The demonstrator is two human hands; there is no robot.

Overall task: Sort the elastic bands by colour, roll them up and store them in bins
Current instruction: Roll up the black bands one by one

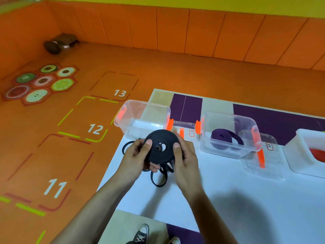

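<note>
Nearest me, the left grip [139, 154] and the right grip [184, 155] hold a black band [161, 147] between them, just above the white surface [219, 199]. Each has its fingers curled round the coil's edge and a thumb pressed on its flat face. Most of the band is wound into a flat disc. A loose tail [159, 178] hangs below it in loops that touch the surface.

I judge the band light, soft and springy, so the coil would loosen if the thumbs let go. I would keep pinching across the face and rim, feeding the tail in under light tension.

An empty clear bin [133, 111] stands just beyond the coil. To the right, a second bin [246, 120] holds a rolled purple band [225, 138].
</note>
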